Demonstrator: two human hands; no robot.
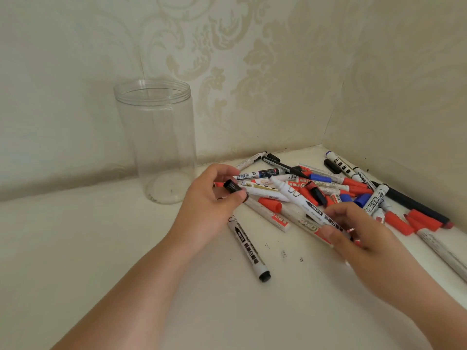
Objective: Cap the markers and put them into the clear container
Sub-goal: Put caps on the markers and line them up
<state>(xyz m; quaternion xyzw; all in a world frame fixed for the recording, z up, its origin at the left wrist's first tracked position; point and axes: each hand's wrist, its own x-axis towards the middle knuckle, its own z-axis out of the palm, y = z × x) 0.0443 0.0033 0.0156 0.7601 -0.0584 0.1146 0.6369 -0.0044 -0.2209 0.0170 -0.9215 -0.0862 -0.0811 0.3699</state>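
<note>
right now the left hand (pixel 209 205) pinches a black cap (pixel 232 186) between thumb and fingertips, its grip closed on the cap just above the near edge of the marker pile (pixel 328 190). the right hand (pixel 353 231) has its grip closed around the rear end of a white marker (pixel 300 198), which angles up and left so that its uncapped tip points toward the cap, the two close but apart. the clear container (pixel 158 140) stands upright and open-topped on the white worktop (pixel 101 248), to the left of the hands, near the patterned wall (pixel 252 72); nothing shows inside it. the pile of white barrels with loose red, blue and black caps fills the corner on the right. one black-tipped marker (pixel 249 248) lies alone on the worktop below the left hand, apart from the pile.
</note>
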